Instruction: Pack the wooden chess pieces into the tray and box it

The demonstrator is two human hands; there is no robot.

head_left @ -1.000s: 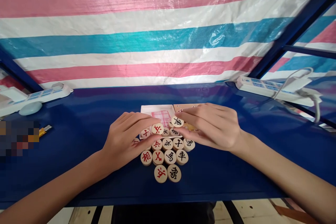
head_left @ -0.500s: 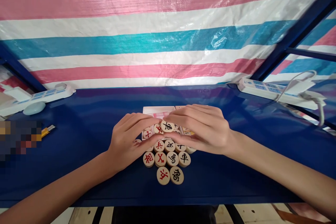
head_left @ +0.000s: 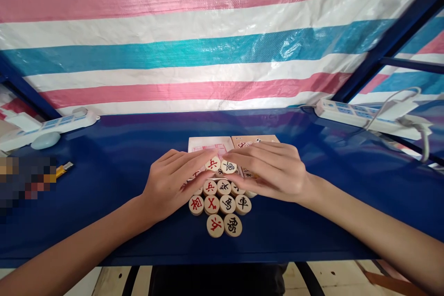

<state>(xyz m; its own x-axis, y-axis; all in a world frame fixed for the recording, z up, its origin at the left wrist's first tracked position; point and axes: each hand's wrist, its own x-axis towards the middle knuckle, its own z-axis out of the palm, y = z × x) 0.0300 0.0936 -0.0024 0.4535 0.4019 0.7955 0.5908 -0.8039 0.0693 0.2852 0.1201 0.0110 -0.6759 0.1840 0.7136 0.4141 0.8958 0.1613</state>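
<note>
Between the thumb and fingers of my left hand (head_left: pixel 173 182) is a round wooden piece with a red character (head_left: pixel 212 164). My right hand (head_left: pixel 272 171) pinches a round piece with a black character (head_left: pixel 229 166) just beside it. Both are above a white box (head_left: pixel 199 142) that holds more pieces, partly hidden by my hands. Nearer the table's front edge, rows of pieces lie on the blue table, red ones such as this piece (head_left: pixel 196 205) at left and black ones such as this piece (head_left: pixel 243 204) at right. Two pieces sit in the nearest row.
A printed box lid (head_left: pixel 255 140) lies behind my right hand. Power strips stand at the left (head_left: pixel 78 120) and right (head_left: pixel 343 113) of the blue table (head_left: pixel 138 134). A mouse (head_left: pixel 45 141) and a yellow cutter (head_left: pixel 63 169) lie at the left.
The red and black pieces now show side by side between my hands, where they overlapped before. My fingers have moved apart slightly, and more of the box and lid shows.
</note>
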